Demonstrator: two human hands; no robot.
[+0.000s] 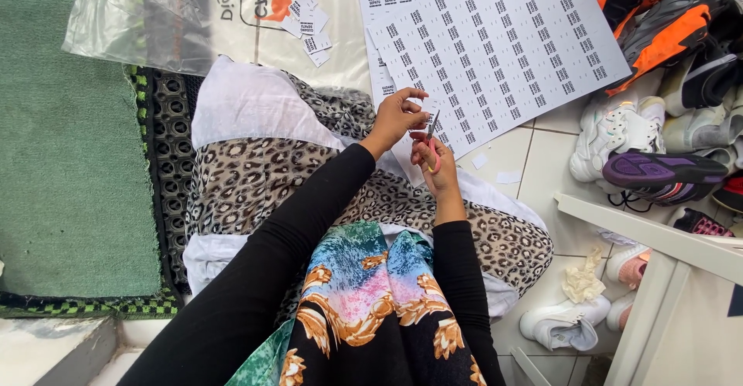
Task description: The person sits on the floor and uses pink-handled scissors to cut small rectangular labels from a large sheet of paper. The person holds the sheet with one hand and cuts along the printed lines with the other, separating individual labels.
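My left hand (398, 115) pinches a narrow paper strip of printed labels at its upper end. My right hand (435, 162) grips small pink-handled scissors (432, 134), blades pointing up against that strip. Both hands hover over my lap, which is covered in leopard-print cloth (255, 177). Just beyond them lie large white sheets of printed labels (503, 38) on the tiled floor. A small pile of cut labels (307, 24) rests on a clear plastic bag (147, 15) at the far left.
A heap of shoes (665, 61) in orange, white, black and purple fills the right side. A white shelf frame (658, 239) stands at the lower right with white sneakers (561, 324) beside it. A green mat (70, 138) lies to the left.
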